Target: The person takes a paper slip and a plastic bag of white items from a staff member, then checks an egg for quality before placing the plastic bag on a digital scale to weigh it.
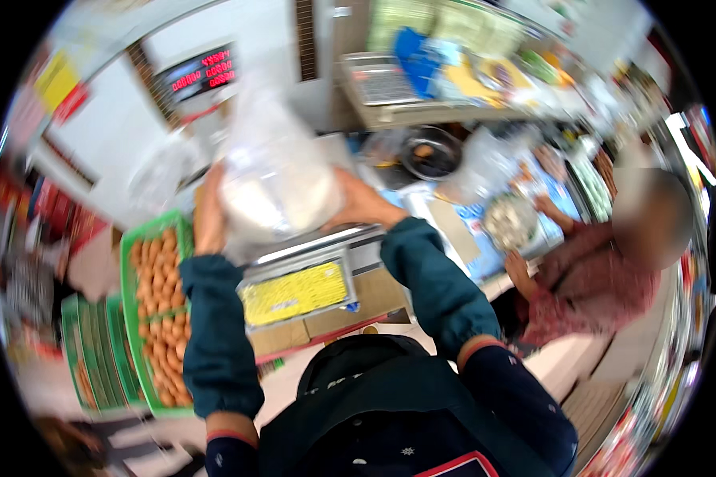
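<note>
A clear plastic bag (280, 191) with white contents is held between my two hands, its top standing up loosely. My left hand (210, 208) presses on the bag's left side. On the opposite side, my right hand (364, 201) grips it with the fingers partly hidden. The bag is blurred, and I cannot tell what the white contents are. It is over a metal weighing platform (316, 243), though whether it touches is not clear. A yellow panel (295, 292) lies in front of the platform. Behind the bag stands a display (197, 71) with lit red digits.
A green crate (132, 352) of brown eggs stands at left, beside more green crates (86, 352). To the right, a person (602, 268) has their hands at a bowl (510, 220) with pale pieces. A dark round bowl (431, 153) and a cluttered shelf (382, 117) are behind.
</note>
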Available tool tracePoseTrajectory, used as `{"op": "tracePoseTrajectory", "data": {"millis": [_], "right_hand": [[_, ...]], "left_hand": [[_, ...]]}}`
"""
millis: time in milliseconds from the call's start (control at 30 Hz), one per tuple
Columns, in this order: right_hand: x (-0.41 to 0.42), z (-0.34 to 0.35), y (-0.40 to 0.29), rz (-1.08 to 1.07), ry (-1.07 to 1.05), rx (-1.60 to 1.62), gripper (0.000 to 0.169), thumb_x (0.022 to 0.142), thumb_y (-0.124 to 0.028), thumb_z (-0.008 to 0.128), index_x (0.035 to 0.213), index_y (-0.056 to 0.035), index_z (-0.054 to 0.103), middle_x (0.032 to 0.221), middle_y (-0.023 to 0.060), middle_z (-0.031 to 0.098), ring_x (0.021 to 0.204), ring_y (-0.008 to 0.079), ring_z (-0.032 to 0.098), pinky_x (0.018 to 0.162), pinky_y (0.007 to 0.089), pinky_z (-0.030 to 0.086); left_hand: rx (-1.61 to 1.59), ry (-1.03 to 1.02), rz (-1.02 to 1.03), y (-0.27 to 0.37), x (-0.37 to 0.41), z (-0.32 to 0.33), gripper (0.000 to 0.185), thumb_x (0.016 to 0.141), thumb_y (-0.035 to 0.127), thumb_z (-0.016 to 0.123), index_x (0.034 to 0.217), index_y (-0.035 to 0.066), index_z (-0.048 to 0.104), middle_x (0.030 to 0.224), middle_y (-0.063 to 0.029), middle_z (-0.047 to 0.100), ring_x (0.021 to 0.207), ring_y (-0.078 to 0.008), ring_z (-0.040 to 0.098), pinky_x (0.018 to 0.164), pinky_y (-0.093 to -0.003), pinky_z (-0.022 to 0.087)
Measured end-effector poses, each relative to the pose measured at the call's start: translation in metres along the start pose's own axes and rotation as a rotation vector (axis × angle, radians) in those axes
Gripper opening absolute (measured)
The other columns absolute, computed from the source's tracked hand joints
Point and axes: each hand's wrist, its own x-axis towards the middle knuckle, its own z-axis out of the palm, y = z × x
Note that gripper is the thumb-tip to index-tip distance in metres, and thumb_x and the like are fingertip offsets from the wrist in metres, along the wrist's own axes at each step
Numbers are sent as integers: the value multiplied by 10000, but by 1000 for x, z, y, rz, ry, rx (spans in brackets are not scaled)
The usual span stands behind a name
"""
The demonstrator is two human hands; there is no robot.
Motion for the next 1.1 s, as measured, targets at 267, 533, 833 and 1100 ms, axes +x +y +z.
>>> {"op": "tracePoseTrajectory", "data": {"millis": [267, 533, 833, 1100], "right_hand": [[15, -66, -40, 35, 267, 131, 549, 821, -258, 641, 1273, -26, 434, 965, 159, 589, 829, 271, 606, 735, 345, 499], [84, -14, -137, 1, 331, 35, 550, 834, -442, 572, 999, 77, 494, 785, 241, 582, 683, 384, 589, 617, 417, 485], [49, -23, -71, 57, 580, 916, 192, 868, -193, 607, 988, -61, 538, 842, 51, 589, 601, 109, 591, 509, 258, 506], [25, -72, -126, -166, 867, -61, 326, 746, -11, 683, 1030, -20, 524, 841, 68, 550, 718, 142, 546, 636, 262, 467]], "left_hand": [[616, 211, 528, 108, -48, 60, 394, 958, 241, 437, 1272, 2, 441, 1173, -96, 523, 1065, -177, 498, 917, -300, 395], [444, -175, 450, 120, -43, 109, 538, 946, 352, 460, 1370, 41, 344, 1347, -92, 392, 1162, -197, 456, 895, -323, 422], [87, 58, 377, 138, -72, 100, 507, 899, 212, 600, 1323, 47, 376, 1128, -71, 540, 888, -131, 544, 713, -273, 466], [-208, -5, 302, 163, -128, 129, 78, 905, 100, 454, 973, 65, 466, 913, -31, 496, 832, -147, 550, 720, -333, 509]]}}
